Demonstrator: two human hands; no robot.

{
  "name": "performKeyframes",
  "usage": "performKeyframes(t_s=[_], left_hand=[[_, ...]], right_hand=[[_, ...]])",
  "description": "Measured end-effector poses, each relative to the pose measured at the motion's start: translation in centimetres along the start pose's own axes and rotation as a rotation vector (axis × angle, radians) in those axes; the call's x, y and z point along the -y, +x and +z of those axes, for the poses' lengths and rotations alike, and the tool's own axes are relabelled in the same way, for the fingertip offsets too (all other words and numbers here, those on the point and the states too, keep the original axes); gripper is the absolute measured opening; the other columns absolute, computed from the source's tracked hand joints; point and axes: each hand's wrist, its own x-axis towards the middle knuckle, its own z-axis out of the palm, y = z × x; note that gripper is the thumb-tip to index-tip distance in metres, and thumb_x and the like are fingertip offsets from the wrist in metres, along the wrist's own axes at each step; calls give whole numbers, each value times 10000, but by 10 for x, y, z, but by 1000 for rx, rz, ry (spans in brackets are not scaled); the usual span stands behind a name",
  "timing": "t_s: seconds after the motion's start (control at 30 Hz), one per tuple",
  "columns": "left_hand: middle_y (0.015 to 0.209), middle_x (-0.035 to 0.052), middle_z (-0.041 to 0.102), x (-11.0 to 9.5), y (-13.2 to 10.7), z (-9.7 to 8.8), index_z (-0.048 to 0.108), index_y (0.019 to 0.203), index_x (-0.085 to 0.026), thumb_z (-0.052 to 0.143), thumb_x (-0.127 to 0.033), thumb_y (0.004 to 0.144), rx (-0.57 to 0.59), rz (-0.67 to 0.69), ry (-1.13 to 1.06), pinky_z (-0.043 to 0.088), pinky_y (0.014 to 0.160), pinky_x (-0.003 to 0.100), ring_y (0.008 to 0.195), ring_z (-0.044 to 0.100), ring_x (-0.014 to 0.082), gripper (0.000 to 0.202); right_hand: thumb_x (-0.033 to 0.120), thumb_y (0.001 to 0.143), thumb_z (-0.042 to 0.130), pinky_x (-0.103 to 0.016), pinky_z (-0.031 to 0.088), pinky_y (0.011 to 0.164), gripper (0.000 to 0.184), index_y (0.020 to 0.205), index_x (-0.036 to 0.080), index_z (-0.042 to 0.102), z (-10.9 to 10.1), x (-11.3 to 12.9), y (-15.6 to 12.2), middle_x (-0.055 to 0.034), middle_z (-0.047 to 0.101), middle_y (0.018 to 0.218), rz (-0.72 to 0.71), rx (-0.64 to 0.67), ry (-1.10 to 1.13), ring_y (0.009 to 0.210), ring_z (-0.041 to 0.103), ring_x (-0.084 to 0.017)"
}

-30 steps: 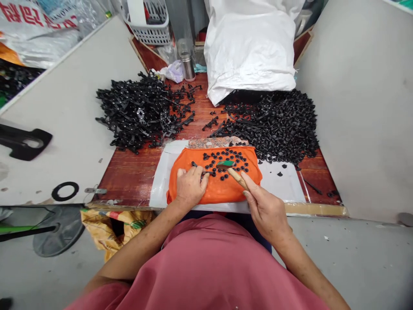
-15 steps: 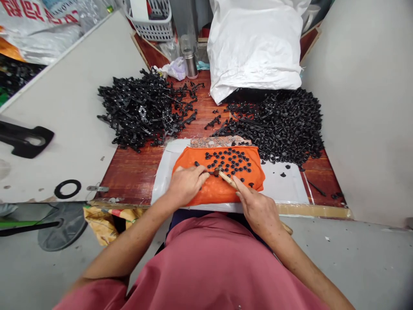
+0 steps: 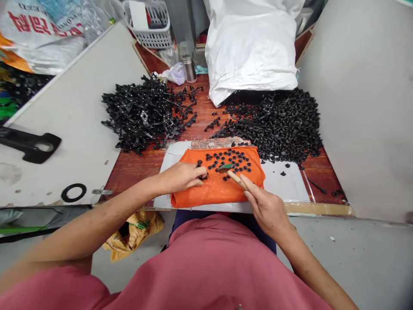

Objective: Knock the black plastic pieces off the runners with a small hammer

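An orange cloth lies on a white sheet at the table's near edge, strewn with several small black round parts. My left hand rests on the cloth's left side, fingers pinched on a small black strip with round parts. My right hand grips the wooden handle of a small hammer, whose green head hangs just above the parts, a little right of my left fingertips.
A heap of black plastic frames lies at the back left, a heap of black round parts at the back right. A white sack, a metal flask and a basket stand behind. Grey boards flank the table.
The hammer head came down beside my left fingers, then rose and shifted right. My left hand slid slightly right along the cloth, and my left elbow swung out to the left.
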Motion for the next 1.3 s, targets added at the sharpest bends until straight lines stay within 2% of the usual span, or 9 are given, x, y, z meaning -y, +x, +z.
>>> performKeyframes(t_s=[0.07,0.17,0.27,0.33,0.47,0.7,1.1,1.3], left_hand=[[811,-8,640,-2,-4,-1,626,980,-225,612,-333,929,-192,-212,-247,431,666,258,689,585,148,121],[743,-23,604,-5,1,5,606,954,-206,631,-395,894,-488,-440,-774,436,585,225,610,560,117,200],[659,-44,563,-7,17,21,603,890,-189,779,-387,737,-611,-546,-1216,375,470,182,507,485,75,306],[631,-53,563,-7,27,33,594,851,-182,844,-350,643,-663,-598,-1340,355,425,169,462,456,56,366],[616,-51,594,-4,38,49,589,839,-172,868,-323,593,-719,-632,-1383,370,390,168,428,482,56,402],[579,-71,603,-5,38,57,560,883,-179,831,-321,630,-750,-650,-1342,412,376,171,401,524,74,397],[543,-80,591,-7,37,59,542,898,-183,789,-278,720,-750,-709,-1285,505,407,211,405,581,108,319],[539,-79,592,-10,40,63,552,889,-186,811,-328,747,-764,-724,-1258,473,399,190,385,598,117,328]], right_hand=[[298,1090,401,-321,601,899,505,1594,315,419,0,-2,-7,-60,747,1296,30,-26,103,1052,758,-212],[286,1088,409,-350,597,947,495,1580,327,442,6,-4,-15,-56,707,1375,70,49,165,1117,745,-224],[284,1089,423,-354,608,914,491,1576,342,447,16,-2,-19,-56,736,1325,84,141,180,1076,761,-225],[280,1089,429,-361,611,904,489,1574,344,450,22,0,-21,-61,754,1288,78,167,168,1045,770,-225],[265,1089,427,-378,610,905,490,1573,337,453,26,0,-24,-76,765,1260,62,169,127,1030,773,-230],[266,1081,439,-349,613,882,496,1570,346,456,27,-3,-23,-55,784,1212,61,159,113,1015,776,-222],[277,1079,445,-355,607,913,484,1560,324,477,30,-6,-23,-55,790,1197,66,161,119,1007,780,-223],[281,1079,433,-297,621,806,478,1552,319,489,22,-4,-17,-48,781,1225,53,96,110,947,785,-203]])
